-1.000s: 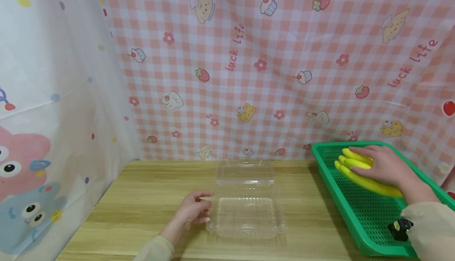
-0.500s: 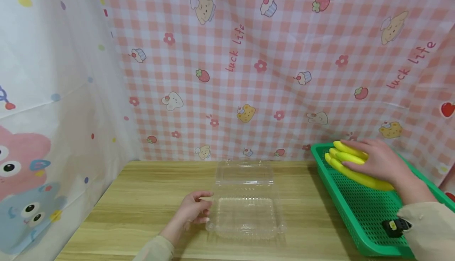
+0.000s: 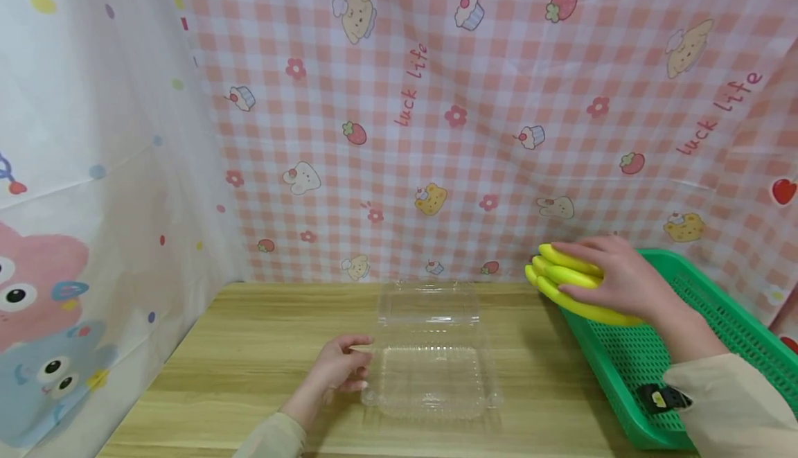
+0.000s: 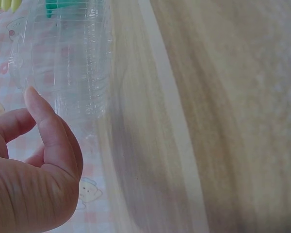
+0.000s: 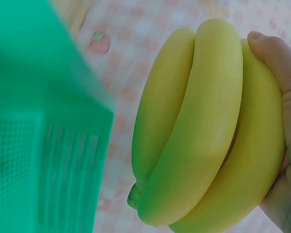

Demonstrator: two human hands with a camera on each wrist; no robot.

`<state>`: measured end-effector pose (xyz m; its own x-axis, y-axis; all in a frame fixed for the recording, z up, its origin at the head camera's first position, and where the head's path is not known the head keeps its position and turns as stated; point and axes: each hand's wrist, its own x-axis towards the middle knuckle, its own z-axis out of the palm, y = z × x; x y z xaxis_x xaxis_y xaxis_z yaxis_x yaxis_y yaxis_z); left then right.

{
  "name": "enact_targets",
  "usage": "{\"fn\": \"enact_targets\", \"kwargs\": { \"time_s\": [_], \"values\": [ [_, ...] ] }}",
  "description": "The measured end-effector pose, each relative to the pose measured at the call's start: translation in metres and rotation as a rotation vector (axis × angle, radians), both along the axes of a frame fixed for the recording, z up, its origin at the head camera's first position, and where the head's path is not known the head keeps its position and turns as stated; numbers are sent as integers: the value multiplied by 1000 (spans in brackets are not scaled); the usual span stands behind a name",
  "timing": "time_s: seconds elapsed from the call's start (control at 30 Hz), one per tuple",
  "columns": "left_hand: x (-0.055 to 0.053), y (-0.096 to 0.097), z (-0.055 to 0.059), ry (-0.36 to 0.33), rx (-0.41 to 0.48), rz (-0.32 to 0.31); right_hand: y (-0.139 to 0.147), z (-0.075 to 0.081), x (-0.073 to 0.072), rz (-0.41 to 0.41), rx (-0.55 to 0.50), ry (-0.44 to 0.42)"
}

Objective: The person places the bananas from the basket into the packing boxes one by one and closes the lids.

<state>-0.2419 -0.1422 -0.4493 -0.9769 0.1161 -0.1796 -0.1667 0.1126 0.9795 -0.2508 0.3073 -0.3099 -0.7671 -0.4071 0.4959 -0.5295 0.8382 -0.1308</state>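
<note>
A bunch of yellow bananas [image 3: 567, 281] with green-tinged stem ends [image 5: 160, 194] is gripped by my right hand [image 3: 630, 285], thumb along one side in the right wrist view. It hangs over the left rim of the green basket [image 3: 607, 382]. A clear plastic clamshell box [image 3: 433, 382] stands on the table with its lid [image 3: 429, 303] laid back. My left hand [image 3: 337, 364] is at the box's left edge, fingers loosely bent. In the left wrist view, a fingertip [image 4: 33, 97] overlaps the box's edge; whether it touches cannot be told.
A wooden table [image 3: 262, 347] bears the box and the basket. Behind it hangs a pink checked cloth [image 3: 386, 167], and a white patterned cloth [image 3: 125, 167] hangs at the left. A small black device [image 3: 662, 398] sits at my right wrist.
My right hand has carried the bananas left and slightly up, from above the basket's inside to over its left rim. My left hand and the box have stayed in place.
</note>
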Motion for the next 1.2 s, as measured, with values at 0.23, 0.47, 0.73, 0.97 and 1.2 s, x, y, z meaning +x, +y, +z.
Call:
{"fn": "enact_targets", "kwargs": {
  "time_s": [0.23, 0.47, 0.73, 0.97, 1.2],
  "values": [
    [-1, -1, 0, 1, 7, -2, -30, 0, 1, 126, -20, 92],
    [0, -1, 1, 5, 10, -13, -55, -7, -1, 210, -45, 116],
    [1, -2, 0, 8, 9, -14, -87, -22, 0, 306, -81, 131],
    [1, -2, -1, 5, 18, -15, -115, -39, 0, 391, -111, 140],
    [0, -2, -1, 6, 23, -8, -140, -53, -1, 443, -110, 140]
  ]
}}
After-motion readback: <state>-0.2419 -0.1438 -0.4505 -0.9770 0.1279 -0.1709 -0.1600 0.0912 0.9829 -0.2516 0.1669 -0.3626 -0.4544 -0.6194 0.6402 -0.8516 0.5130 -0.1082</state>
